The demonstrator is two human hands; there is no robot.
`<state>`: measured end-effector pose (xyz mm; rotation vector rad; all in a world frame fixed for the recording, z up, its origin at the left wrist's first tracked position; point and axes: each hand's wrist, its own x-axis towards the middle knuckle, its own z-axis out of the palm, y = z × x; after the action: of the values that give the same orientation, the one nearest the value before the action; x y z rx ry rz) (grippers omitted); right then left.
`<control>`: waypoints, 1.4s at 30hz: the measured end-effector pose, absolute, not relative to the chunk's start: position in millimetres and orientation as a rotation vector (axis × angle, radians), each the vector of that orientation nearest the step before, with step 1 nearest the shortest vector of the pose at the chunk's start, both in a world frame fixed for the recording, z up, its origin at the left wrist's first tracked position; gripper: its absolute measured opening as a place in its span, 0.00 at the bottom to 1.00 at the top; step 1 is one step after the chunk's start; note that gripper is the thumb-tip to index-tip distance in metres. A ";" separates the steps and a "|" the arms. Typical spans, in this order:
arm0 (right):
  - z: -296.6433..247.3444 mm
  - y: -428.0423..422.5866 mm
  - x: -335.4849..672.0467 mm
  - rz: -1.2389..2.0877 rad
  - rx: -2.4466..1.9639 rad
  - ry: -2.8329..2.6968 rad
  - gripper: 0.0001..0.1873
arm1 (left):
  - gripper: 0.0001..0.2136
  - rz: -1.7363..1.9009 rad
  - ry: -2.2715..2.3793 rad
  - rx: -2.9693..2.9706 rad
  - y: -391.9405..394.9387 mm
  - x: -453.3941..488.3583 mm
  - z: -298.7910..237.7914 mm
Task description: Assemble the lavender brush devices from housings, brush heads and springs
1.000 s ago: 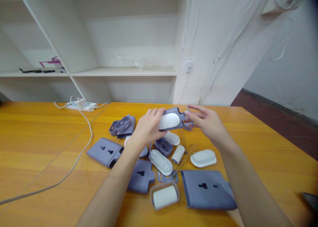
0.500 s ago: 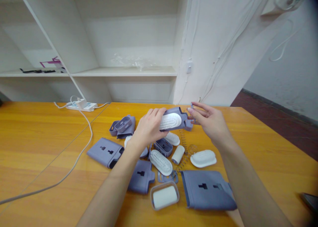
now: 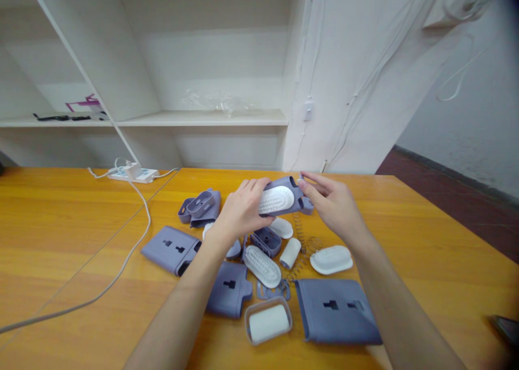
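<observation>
My left hand (image 3: 242,208) is wrapped round a purple-grey plastic housing (image 3: 286,183) and a white bristled brush head (image 3: 279,199) lying against it, tilted above the table. At the housing's right end, with its cut-outs, my right hand (image 3: 334,200) pinches a small purple-grey plastic piece (image 3: 301,176), mostly hidden by the fingers. Whether the piece touches the housing I cannot tell. Below them lie another white brush head (image 3: 263,266), a white roller (image 3: 290,253), thin coil springs (image 3: 299,229) and an oval purple-grey case (image 3: 267,240).
Flat purple-grey housings (image 3: 338,310) with dark slots lie at front and left. A clear tray (image 3: 268,337) holds a white block. A white oval shell (image 3: 331,259) rests at right. A power strip (image 3: 133,174) with its cable is at back left, below white shelving (image 3: 203,118).
My right hand has moved left with the small piece, closing the gap to the housing's end. My left hand and its housing have shifted only slightly.
</observation>
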<state>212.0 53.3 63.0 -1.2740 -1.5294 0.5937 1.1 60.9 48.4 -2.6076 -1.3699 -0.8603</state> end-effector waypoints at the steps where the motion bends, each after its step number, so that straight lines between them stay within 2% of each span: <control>1: 63.0 53.2 212.5 0.584 -1.288 -1.534 0.27 | 0.33 -0.868 -1.362 -2.623 61.1 0.6 48.1; 5: 65.2 51.9 216.7 0.646 -1.305 -1.544 0.31 | 0.33 -0.926 -1.352 -2.693 63.0 -4.3 48.5; 12: 83.1 39.1 225.5 1.046 -1.185 -1.540 0.39 | 0.34 -1.174 -1.367 -2.835 65.1 -14.5 54.0; 18: 89.4 30.0 234.1 0.989 -1.047 -1.762 0.49 | 0.33 -1.248 -1.489 -2.931 63.8 -22.4 61.3; 21: 88.1 30.1 233.1 0.972 -1.009 -1.857 0.46 | 0.34 -1.215 -1.522 -3.026 62.8 -27.1 65.0; 26: 84.0 35.0 229.8 0.895 -0.946 -1.860 0.36 | 0.35 -1.143 -1.543 -3.228 60.7 -31.6 69.9; 31: 81.7 36.5 234.2 1.018 -0.868 -1.823 0.42 | 0.36 -1.099 -1.440 -3.362 60.8 -31.5 72.1; 35: 85.9 31.8 238.7 1.116 -0.812 -1.853 0.44 | 0.32 -1.107 -1.477 -3.426 61.7 -34.5 71.7; 40: 91.6 26.0 238.8 1.065 -0.800 -1.894 0.43 | 0.34 -1.201 -1.415 -3.515 60.6 -37.2 72.9; 42: 92.5 26.2 237.1 0.953 -0.858 -1.906 0.37 | 0.35 -1.212 -1.411 -3.500 59.5 -35.8 73.6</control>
<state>237.1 26.2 92.5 -0.8579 -1.9065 0.9529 -35.8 59.5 73.6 -3.4999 -1.4109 -1.2120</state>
